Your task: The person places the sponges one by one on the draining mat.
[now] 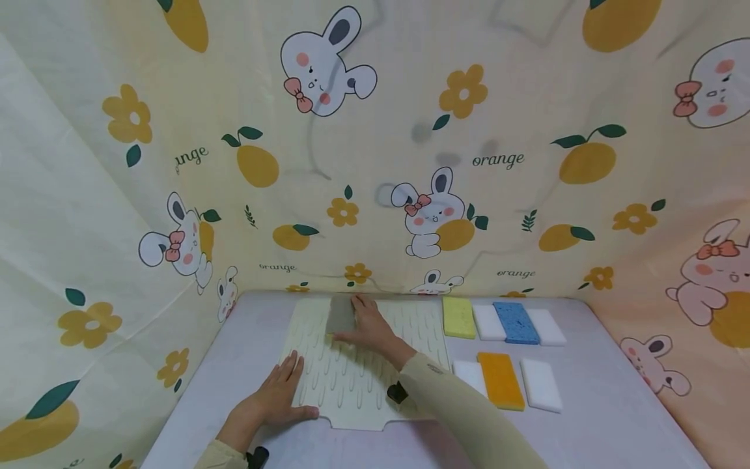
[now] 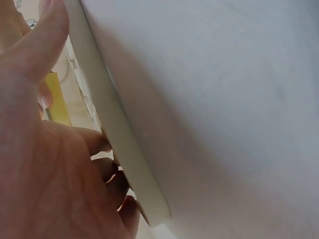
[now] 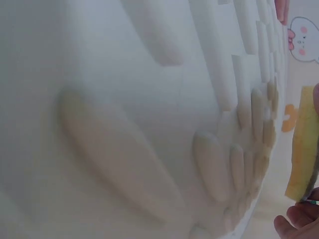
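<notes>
A cream board [image 1: 346, 391] with raised ridges lies on the table, a notch cut in its near edge. My right hand [image 1: 372, 329] holds a sponge [image 1: 341, 316] by its sides over the board's far left part, grey face up. In the right wrist view the sponge [image 3: 303, 149] shows its yellow foam layer, and it looks raised off the ridged surface. My left hand [image 1: 278, 391] rests on the board's near left corner, fingers spread and thumb along the near edge. The left wrist view shows that hand [image 2: 55, 169] against the board's rim [image 2: 114, 119].
Right of the board, a yellow-green sponge [image 1: 459, 318], a blue sponge [image 1: 516, 323] and white pads [image 1: 546, 327] lie in a back row. Nearer are an orange sponge [image 1: 500, 382] and more white pads [image 1: 541, 385]. A printed curtain [image 1: 375, 143] encloses the table.
</notes>
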Demonstrator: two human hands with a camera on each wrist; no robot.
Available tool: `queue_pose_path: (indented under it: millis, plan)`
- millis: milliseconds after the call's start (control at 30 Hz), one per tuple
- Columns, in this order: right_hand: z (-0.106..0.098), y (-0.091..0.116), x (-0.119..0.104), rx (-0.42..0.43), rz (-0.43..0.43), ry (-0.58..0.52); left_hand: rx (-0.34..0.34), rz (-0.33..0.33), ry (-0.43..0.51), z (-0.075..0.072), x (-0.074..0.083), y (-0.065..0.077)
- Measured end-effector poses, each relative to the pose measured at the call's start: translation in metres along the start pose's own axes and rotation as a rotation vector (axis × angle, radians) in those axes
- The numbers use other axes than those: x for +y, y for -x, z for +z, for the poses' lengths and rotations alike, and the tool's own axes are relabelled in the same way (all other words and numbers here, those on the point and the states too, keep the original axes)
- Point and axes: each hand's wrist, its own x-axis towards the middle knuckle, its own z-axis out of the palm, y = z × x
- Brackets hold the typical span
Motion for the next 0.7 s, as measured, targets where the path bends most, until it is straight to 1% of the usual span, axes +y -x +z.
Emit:
queue_pose_path:
  millis: [200,333,533,600,700]
  plan:
    - [0.007,-0.006,-0.002,-0.012,0.024,0.012,0.01,0.01,-0.016,0.002,-0.001,0.0]
    - [0.01,-0.008,-0.003,-0.015,0.032,0.009,0.035,0.009,-0.008,0.005,-0.002,0.0]
    - [0.014,-0.011,-0.003,-0.03,0.052,-0.022,0.084,0.027,0.008,0.016,-0.015,-0.007]
    - [0.017,-0.013,-0.003,-0.038,0.062,-0.025,0.083,0.037,0.019,0.014,-0.015,-0.006]
    - [0.019,-0.015,-0.003,-0.045,0.074,-0.024,0.057,0.032,0.01,0.008,-0.01,-0.002]
